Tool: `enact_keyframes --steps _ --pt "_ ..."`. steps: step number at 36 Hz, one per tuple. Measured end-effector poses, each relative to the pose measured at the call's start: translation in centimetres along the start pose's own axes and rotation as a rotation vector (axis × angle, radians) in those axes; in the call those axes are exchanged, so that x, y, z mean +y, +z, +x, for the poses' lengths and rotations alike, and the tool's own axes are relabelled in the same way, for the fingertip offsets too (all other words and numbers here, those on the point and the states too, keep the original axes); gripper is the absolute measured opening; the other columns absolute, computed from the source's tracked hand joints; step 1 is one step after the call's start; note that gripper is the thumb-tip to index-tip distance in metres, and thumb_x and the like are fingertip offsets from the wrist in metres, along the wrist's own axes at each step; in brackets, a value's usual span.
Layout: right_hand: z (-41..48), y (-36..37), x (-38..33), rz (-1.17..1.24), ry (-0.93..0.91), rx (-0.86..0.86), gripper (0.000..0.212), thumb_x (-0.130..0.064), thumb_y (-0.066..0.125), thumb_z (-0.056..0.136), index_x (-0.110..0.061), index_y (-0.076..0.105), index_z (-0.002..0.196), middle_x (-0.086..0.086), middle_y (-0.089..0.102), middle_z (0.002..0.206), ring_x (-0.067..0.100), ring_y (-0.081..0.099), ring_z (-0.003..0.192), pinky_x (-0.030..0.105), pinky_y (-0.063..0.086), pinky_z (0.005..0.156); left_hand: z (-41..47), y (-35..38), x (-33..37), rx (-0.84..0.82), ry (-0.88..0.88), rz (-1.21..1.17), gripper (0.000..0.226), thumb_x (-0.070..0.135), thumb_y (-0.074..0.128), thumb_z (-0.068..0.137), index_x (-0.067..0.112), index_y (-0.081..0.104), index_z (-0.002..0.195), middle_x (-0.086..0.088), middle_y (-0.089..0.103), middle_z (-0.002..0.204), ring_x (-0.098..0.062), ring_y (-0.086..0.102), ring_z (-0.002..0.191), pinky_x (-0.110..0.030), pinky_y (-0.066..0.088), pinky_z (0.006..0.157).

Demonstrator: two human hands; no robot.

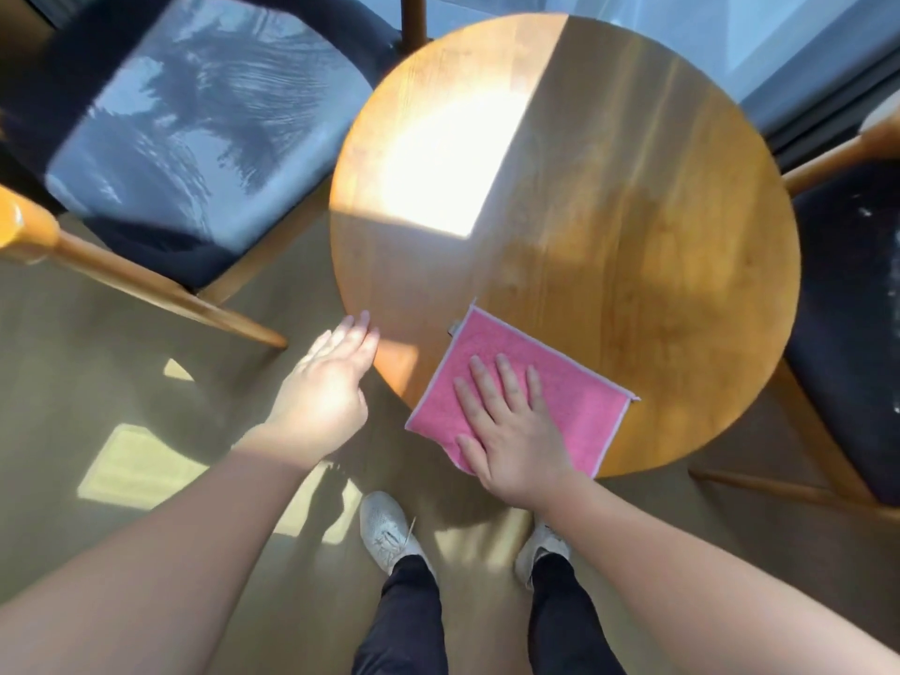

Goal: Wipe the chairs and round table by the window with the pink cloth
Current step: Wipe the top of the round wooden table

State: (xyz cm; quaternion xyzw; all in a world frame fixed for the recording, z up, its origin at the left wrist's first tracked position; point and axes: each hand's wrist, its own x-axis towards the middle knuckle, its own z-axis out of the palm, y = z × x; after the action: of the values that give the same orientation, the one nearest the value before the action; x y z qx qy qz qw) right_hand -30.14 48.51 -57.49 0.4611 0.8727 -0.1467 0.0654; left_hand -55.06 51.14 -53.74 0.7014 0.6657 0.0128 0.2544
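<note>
The round wooden table (609,197) fills the middle of the view. A pink cloth (570,397) lies flat on its near edge, and my right hand (511,431) presses down on it with fingers spread. At the table's near-left rim, my left hand (326,387) hovers with fingers apart and tips touching the edge, holding nothing. A wooden chair with a dark blue seat (195,138) stands at the left, streaked with wipe marks. Another dark-seated chair (857,333) stands at the right, partly cut off by the frame.
The window (730,36) runs along the top of the view, behind the table. Sun patches fall on the brown floor (136,470). My feet in white shoes (389,533) stand close to the table's near edge.
</note>
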Motion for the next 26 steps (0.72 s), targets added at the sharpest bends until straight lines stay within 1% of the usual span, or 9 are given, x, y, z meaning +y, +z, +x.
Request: enact_keyframes --steps 4,7,11,14,15,18,19,22,26 --pt "0.4 -0.3 0.0 -0.010 0.006 -0.020 0.060 -0.047 0.034 0.098 -0.014 0.041 0.147 0.012 0.031 0.156 0.040 0.023 0.145 0.062 0.015 0.114 0.5 -0.3 -0.4 -0.047 -0.002 -0.043 0.082 -0.010 0.040 0.073 0.014 0.023 0.150 0.000 0.009 0.159 -0.011 0.003 0.147 -0.020 -0.003 0.116" --pt "0.7 -0.4 0.1 -0.016 0.008 -0.038 0.060 -0.048 0.033 0.098 -0.016 0.038 0.148 0.012 0.029 0.157 0.040 0.021 0.146 0.064 0.015 0.114 0.5 -0.7 -0.2 -0.081 -0.010 -0.076 0.086 -0.010 0.040 0.072 0.016 0.018 0.151 0.001 0.004 0.160 -0.010 -0.001 0.146 -0.017 -0.005 0.115" --pt "2.1 -1.0 0.6 -0.017 -0.014 -0.037 0.063 -0.053 0.033 0.097 -0.021 0.028 0.151 0.006 0.025 0.159 0.036 0.017 0.148 0.062 0.014 0.116 0.6 -1.0 -0.3 -0.086 -0.003 -0.113 0.086 -0.011 0.041 0.071 0.016 0.021 0.151 0.002 0.005 0.159 -0.010 0.000 0.146 -0.016 -0.005 0.113" --pt "4.6 -2.0 1.5 -0.017 -0.024 -0.041 0.064 -0.054 0.032 0.096 -0.023 0.027 0.152 0.003 0.023 0.159 0.033 0.017 0.148 0.058 0.011 0.118 0.6 -1.1 -0.6 -0.089 0.013 -0.111 0.086 -0.011 0.040 0.071 0.016 0.022 0.150 0.002 0.008 0.159 -0.011 0.001 0.147 -0.016 -0.006 0.113" --pt "5.8 -2.6 2.0 -0.018 -0.025 -0.044 0.064 -0.054 0.030 0.096 -0.023 0.025 0.152 0.002 0.019 0.159 0.032 0.014 0.149 0.057 0.007 0.118 0.7 -1.1 -0.7 -0.090 0.014 -0.112 0.086 -0.011 0.040 0.071 0.016 0.023 0.150 0.002 0.008 0.159 -0.011 0.002 0.147 -0.016 -0.006 0.113" --pt "9.7 -4.2 4.0 -0.040 0.001 -0.065 0.065 -0.059 0.015 0.097 -0.028 0.004 0.153 -0.002 -0.001 0.161 0.024 -0.010 0.148 0.048 -0.012 0.119 0.7 -1.0 -0.7 -0.087 0.003 -0.110 0.085 -0.011 0.040 0.072 0.017 0.023 0.150 0.004 0.007 0.159 -0.010 0.001 0.146 -0.016 -0.007 0.113" --pt "11.0 -4.8 4.8 -0.044 0.011 -0.053 0.066 -0.059 0.012 0.097 -0.028 0.002 0.154 -0.001 -0.002 0.162 0.022 -0.013 0.147 0.046 -0.014 0.119 0.7 -1.0 -0.6 -0.081 -0.004 -0.113 0.085 -0.011 0.039 0.072 0.018 0.023 0.150 0.005 0.007 0.159 -0.009 0.001 0.146 -0.016 -0.008 0.113" --pt "15.1 -6.6 6.9 -0.062 0.032 -0.043 0.066 -0.058 0.011 0.098 -0.026 0.007 0.156 0.005 0.003 0.163 0.025 -0.009 0.149 0.046 -0.012 0.119 0.6 -0.8 -0.4 -0.065 -0.031 -0.128 0.085 -0.013 0.039 0.072 0.018 0.025 0.150 0.006 0.009 0.158 -0.009 0.002 0.146 -0.013 -0.010 0.110" --pt "20.2 -8.4 9.1 -0.112 0.051 -0.037 0.064 -0.054 0.014 0.099 -0.024 0.008 0.156 0.006 0.001 0.164 0.030 -0.005 0.150 0.051 -0.005 0.120 0.6 -0.7 0.0 -0.064 -0.064 -0.133 0.083 -0.012 0.039 0.072 0.017 0.026 0.149 0.007 0.009 0.157 -0.010 0.003 0.146 -0.009 -0.015 0.106"
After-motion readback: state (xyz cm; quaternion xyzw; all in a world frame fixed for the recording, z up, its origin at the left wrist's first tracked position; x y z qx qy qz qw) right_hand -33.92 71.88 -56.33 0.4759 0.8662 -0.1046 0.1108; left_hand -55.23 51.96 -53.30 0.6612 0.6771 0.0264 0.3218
